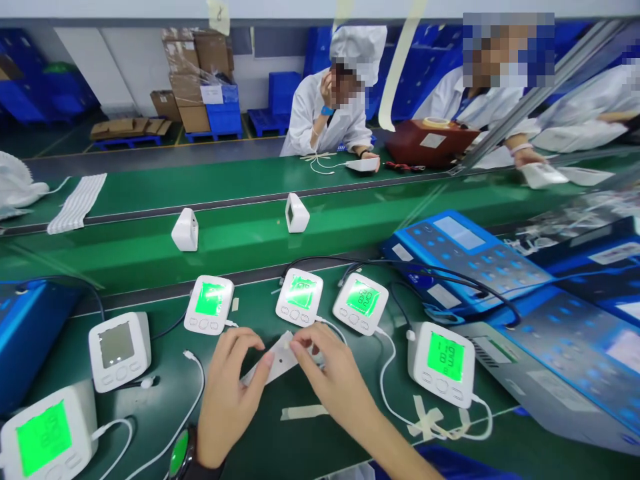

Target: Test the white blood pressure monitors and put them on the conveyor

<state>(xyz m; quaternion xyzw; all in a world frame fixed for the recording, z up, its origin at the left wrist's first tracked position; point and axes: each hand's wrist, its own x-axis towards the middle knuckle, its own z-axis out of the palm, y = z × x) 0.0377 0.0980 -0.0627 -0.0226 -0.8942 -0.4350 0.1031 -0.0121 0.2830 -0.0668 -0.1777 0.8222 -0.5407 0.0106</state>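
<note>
Your left hand (230, 393): bare, fingers uncovered | your left wrist: a watch (179, 455); dark rim, rounded face showing bright green; black band (205, 472) (you lose part of it below the view) | your right hand (330, 363): bare; your right forearm (385, 427) uncovered to the lower edge

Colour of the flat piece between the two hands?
The flat piece is whitish, with a small dark spot; seen in the head view, the only one.

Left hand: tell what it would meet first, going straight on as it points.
The left hand would likely meet the white strip first, then perhaps the right hand; depth is unclear.
</note>
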